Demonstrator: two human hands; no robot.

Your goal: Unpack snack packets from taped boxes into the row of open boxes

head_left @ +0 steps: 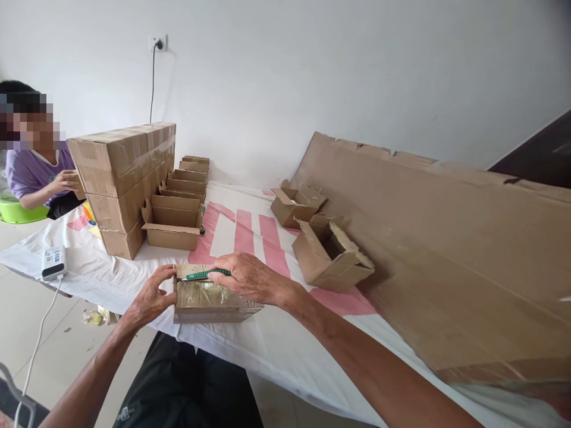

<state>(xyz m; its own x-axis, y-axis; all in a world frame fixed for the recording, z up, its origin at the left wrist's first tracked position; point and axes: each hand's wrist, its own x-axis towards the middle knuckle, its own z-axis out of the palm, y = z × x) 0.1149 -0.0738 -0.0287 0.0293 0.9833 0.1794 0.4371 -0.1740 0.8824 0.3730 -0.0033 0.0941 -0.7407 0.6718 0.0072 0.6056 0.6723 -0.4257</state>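
A closed cardboard box [205, 314] with clear tape across its top lies near the front edge of the cloth-covered table. My left hand [154, 294] grips the left end of this box, thumb on the near side and fingers at the far corner. In my right hand [250, 274] is a green-handled utility knife [198, 276], lying low along the box's taped top and pointing left. The blade tip is too small to make out, so whether it is in the tape I cannot tell.
Stacked taped boxes [127, 184] stand at left, beside a row of open boxes [173, 223]. Two open boxes [332, 252] sit right of centre against a large leaning cardboard sheet [464, 267]. A white power bank [54, 263] lies at left. Another person [40, 172] sits behind the stack.
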